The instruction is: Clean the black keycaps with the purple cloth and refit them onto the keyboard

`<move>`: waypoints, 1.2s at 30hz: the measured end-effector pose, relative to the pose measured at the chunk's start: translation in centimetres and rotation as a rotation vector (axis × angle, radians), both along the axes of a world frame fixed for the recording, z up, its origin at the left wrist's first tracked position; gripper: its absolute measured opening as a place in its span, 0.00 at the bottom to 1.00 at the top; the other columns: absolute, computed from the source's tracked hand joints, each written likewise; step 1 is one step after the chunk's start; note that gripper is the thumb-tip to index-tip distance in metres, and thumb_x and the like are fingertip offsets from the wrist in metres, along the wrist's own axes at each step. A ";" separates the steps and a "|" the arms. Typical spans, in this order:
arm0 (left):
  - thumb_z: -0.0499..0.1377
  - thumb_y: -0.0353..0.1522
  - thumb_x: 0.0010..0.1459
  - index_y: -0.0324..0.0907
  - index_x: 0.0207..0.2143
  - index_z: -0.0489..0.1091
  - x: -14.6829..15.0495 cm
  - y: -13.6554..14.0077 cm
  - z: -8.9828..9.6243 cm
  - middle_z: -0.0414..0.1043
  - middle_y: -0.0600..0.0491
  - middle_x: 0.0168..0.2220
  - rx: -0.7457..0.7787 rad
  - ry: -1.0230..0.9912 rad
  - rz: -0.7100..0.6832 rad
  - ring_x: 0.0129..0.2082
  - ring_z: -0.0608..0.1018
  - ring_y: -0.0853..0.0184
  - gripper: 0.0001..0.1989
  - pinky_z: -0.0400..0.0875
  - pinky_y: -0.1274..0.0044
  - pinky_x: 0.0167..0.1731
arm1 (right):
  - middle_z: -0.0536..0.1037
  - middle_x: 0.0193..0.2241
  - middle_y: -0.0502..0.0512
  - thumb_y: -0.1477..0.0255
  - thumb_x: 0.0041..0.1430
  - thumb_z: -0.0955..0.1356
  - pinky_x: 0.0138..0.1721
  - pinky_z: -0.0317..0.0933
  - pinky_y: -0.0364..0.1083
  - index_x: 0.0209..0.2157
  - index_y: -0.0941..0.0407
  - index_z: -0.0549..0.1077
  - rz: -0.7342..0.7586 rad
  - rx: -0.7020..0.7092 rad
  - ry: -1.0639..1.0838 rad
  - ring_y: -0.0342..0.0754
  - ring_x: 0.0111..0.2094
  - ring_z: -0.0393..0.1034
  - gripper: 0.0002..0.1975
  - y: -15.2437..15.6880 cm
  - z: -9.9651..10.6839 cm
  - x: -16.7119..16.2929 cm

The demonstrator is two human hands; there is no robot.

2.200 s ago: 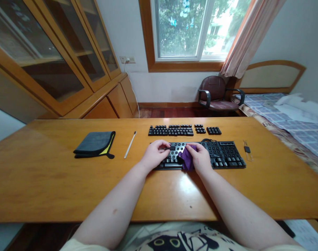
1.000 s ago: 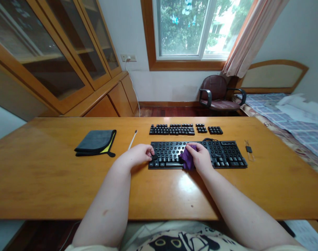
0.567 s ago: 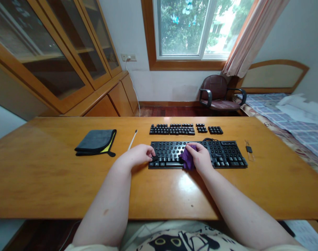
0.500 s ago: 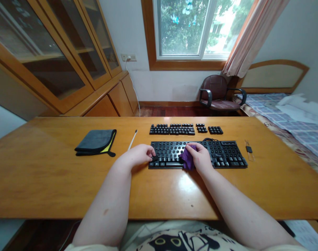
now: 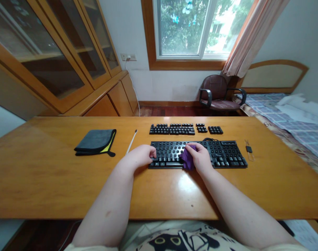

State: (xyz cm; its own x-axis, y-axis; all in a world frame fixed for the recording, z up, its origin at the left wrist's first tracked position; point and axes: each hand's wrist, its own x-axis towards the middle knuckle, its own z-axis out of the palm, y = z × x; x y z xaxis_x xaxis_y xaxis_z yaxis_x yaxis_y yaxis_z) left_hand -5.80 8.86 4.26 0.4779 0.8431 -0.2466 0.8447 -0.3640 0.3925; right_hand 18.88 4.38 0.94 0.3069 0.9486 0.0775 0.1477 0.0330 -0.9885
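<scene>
A black keyboard [image 5: 169,157] lies on the wooden desk, with most of its upper switches bare and some keycaps fitted along its bottom row and number pad. At its left end, my left hand [image 5: 145,154] is closed, fingers curled down on a dark keycap [image 5: 155,159] that they partly cover. My right hand [image 5: 201,158] grips a crumpled purple cloth [image 5: 188,159], which hangs over the middle of the keyboard and hides part of it. Loose black keycaps [image 5: 172,130] stand in rows behind the keyboard, grouped much as on a keyboard.
A folded grey cloth [image 5: 95,141] with yellow inside lies at the left. Beside my left hand is a thin white brush [image 5: 132,141]. A wire keycap puller [image 5: 249,149] rests right of the keyboard. The desk's [image 5: 57,188] far edge faces a chair [image 5: 216,92] and bed.
My left hand has shifted slightly right, its fingers curling further down over the keycap at the keyboard's left end. My right hand and the purple cloth stay in place.
</scene>
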 end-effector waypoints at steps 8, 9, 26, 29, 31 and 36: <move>0.58 0.34 0.45 0.45 0.25 0.73 -0.2 0.7 -0.1 0.74 0.56 0.26 -0.104 -0.034 0.039 0.27 0.74 0.67 0.05 0.62 0.78 0.26 | 0.78 0.32 0.55 0.63 0.47 0.70 0.41 0.64 0.50 0.30 0.56 0.76 0.002 0.004 -0.010 0.50 0.35 0.72 0.11 0.0 0.0 0.1; 0.58 0.35 0.45 0.45 0.25 0.73 -0.1 0.7 -0.2 0.74 0.56 0.26 -0.105 -0.031 0.034 0.27 0.74 0.67 0.05 0.62 0.78 0.26 | 0.78 0.31 0.55 0.63 0.47 0.70 0.41 0.64 0.50 0.30 0.55 0.76 0.001 0.005 -0.011 0.50 0.35 0.72 0.11 0.0 0.0 0.1; 0.65 0.38 0.38 0.39 0.61 0.46 0.4 1.2 -0.9 0.55 0.41 0.60 0.077 0.111 0.148 0.59 0.59 0.53 0.49 0.54 0.69 0.57 | 0.78 0.30 0.55 0.63 0.47 0.70 0.37 0.64 0.49 0.30 0.56 0.76 0.003 -0.020 -0.034 0.50 0.33 0.72 0.12 0.0 0.2 -0.3; 0.65 0.38 0.38 0.41 0.62 0.44 0.6 1.2 -0.7 0.49 0.41 0.62 0.074 0.122 0.159 0.62 0.54 0.52 0.51 0.51 0.67 0.58 | 0.78 0.30 0.55 0.63 0.47 0.70 0.39 0.64 0.49 0.30 0.55 0.76 0.005 -0.020 -0.044 0.50 0.34 0.71 0.11 0.0 0.1 -0.3; 0.66 0.38 0.38 0.42 0.62 0.43 0.6 1.3 -0.8 0.45 0.41 0.63 0.061 0.131 0.176 0.62 0.51 0.51 0.52 0.51 0.66 0.58 | 0.78 0.31 0.55 0.63 0.47 0.70 0.40 0.63 0.49 0.30 0.55 0.76 0.006 -0.017 -0.047 0.49 0.35 0.71 0.11 0.0 0.1 -0.2; 0.66 0.37 0.37 0.42 0.62 0.45 0.1 1.8 -1.6 0.47 0.40 0.63 0.036 0.109 0.165 0.62 0.53 0.52 0.51 0.51 0.65 0.58 | 0.78 0.31 0.55 0.62 0.48 0.69 0.39 0.64 0.50 0.31 0.55 0.76 0.009 -0.007 -0.053 0.50 0.34 0.71 0.12 0.0 0.0 -0.3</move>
